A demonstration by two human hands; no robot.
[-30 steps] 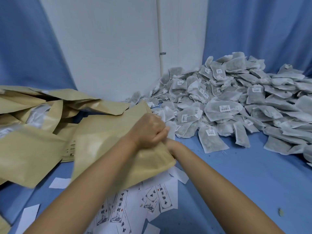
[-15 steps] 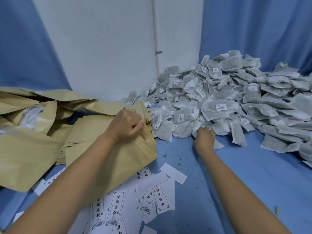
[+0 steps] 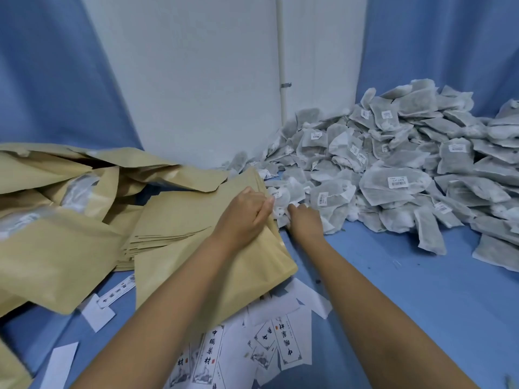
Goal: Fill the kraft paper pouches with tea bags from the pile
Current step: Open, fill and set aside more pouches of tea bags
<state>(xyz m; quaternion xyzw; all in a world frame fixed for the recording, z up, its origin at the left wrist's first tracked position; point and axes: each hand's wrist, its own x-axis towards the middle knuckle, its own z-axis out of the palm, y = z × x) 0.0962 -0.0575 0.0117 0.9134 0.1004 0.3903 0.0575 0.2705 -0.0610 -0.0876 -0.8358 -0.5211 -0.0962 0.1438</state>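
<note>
Brown paper pouch (image 3: 264,265) is pinched at its top edge by the left hand (image 3: 247,211). A tea bag (image 3: 280,212) is gripped in the curled fingers of the right hand (image 3: 304,221), which has been brought back from the pile (image 3: 393,169) to the pouch mouth, so it can likely be dropped in next

Left hand (image 3: 247,214) grips kraft pouch (image 3: 269,259); right hand (image 3: 306,223) holds tea bag (image 3: 282,210).
</note>
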